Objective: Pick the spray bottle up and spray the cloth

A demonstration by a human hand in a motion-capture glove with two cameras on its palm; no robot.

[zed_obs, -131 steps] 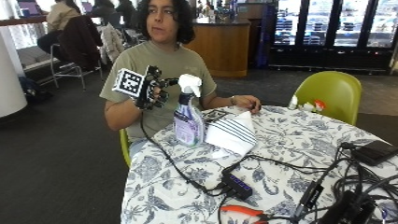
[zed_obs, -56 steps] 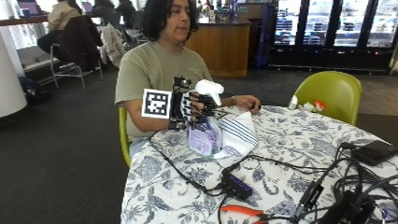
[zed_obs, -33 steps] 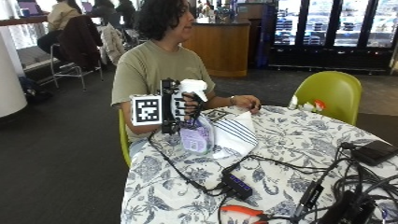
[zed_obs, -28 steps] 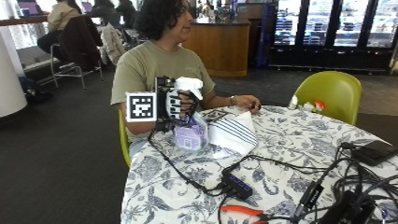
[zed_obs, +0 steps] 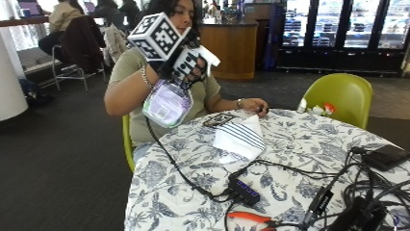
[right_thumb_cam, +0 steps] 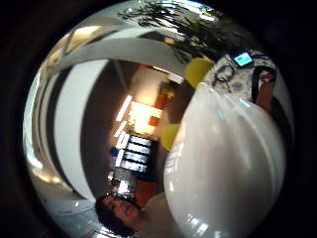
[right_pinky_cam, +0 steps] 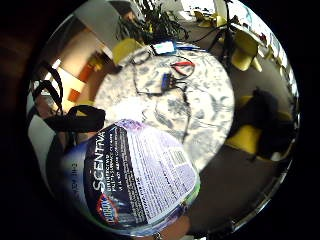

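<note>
Several things lie on the floral tablecloth below and beyond the gloved right hand: a striped white cloth, a black hub with cables, orange-handled pliers, and a dark device at the far edge. Nothing stands between the raised hand and the cloth. The hand's fingers are curled round the neck of the spray bottle, which is tilted, held up in the air near the person's shoulder, its white nozzle aimed over the table. The bare left hand rests on the table just past the cloth. Half a second ago the bottle hung low beside the cloth; it is now lifted and tipped. The little-finger palm view alone shows the bottle's label, reading "SCENTIVA"; the thumb-side view shows the white sprayer head close up.
</note>
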